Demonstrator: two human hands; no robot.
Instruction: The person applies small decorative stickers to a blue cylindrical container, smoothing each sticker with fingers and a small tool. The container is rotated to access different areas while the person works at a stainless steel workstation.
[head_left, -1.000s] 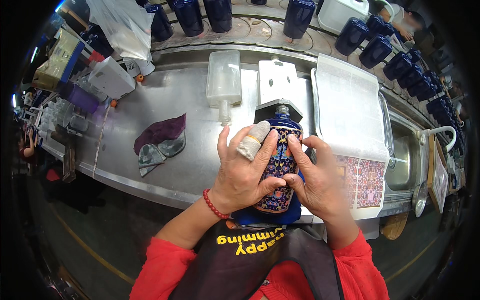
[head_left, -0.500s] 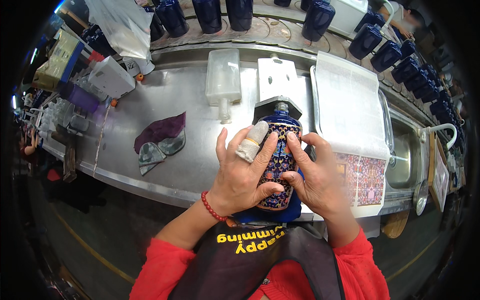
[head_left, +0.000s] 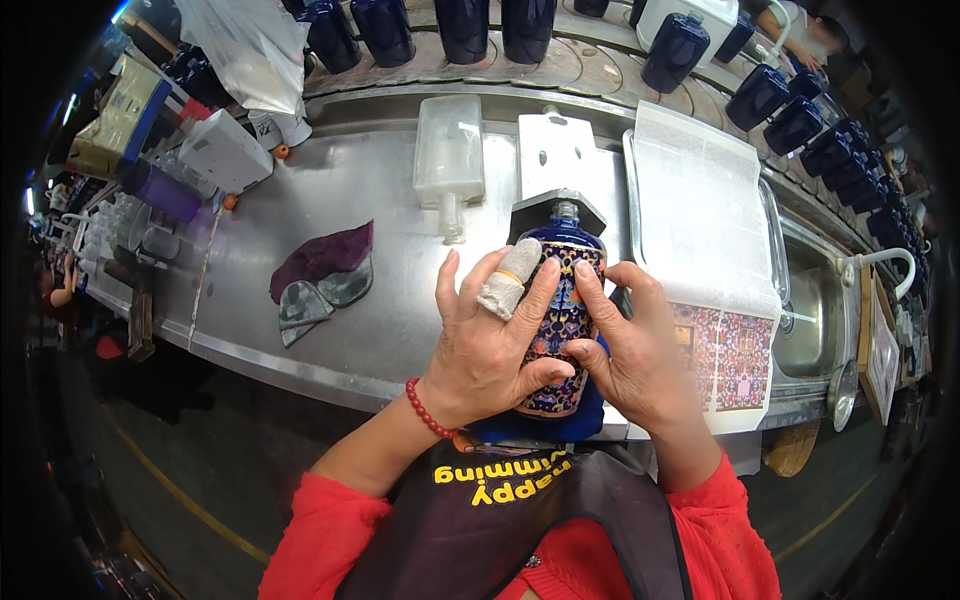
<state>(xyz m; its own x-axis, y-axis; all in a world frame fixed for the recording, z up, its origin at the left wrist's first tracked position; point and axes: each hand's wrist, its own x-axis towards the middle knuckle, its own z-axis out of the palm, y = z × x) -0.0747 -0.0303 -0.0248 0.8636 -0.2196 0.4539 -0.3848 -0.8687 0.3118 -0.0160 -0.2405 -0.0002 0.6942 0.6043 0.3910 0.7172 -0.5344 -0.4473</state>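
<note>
Dark blue ceramic bottle w/ multicoloured floral patterned label (head_left: pixel 560 330) lies at the near edge of the stainless steel bench (head_left: pixel 380 200), neck pointing away from the person, base toward the apron. All places below are relative to this bottle.

Left hand (head_left: pixel 485 345) wraps it from the left: fingers (head_left: pixel 545 290) spread across the patterned front, thumb underneath near the base; one finger wears a white cloth wrap. Red bead bracelet (head_left: pixel 428 408) sits on that wrist. Right hand (head_left: pixel 640 350) holds it from the right, fingers together & pressed flat on the label's right edge, thumb tip touching the lower part of the pattern. Both hands grip the bottle between them.

Under the bottle's base: blue cloth pad (head_left: pixel 590 415). Just beyond the neck: grey metal bracket (head_left: pixel 560 205), & past that a white plastic plate w/ holes (head_left: pixel 555 150). Beyond & left: clear plastic squarish bottle lying on its side (head_left: pixel 450 155). Further left on the bench: purple & grey rags (head_left: pixel 320 275). Right: white paper sheet in a metal tray (head_left: pixel 700 200), w/ a sheet of patterned decals (head_left: pixel 730 345) at its near end. Far right: steel sink (head_left: pixel 810 310). Beyond, on a curved wooden conveyor: row of plain dark blue bottles (head_left: pixel 470 25). Far left: white box (head_left: pixel 225 150).
</note>
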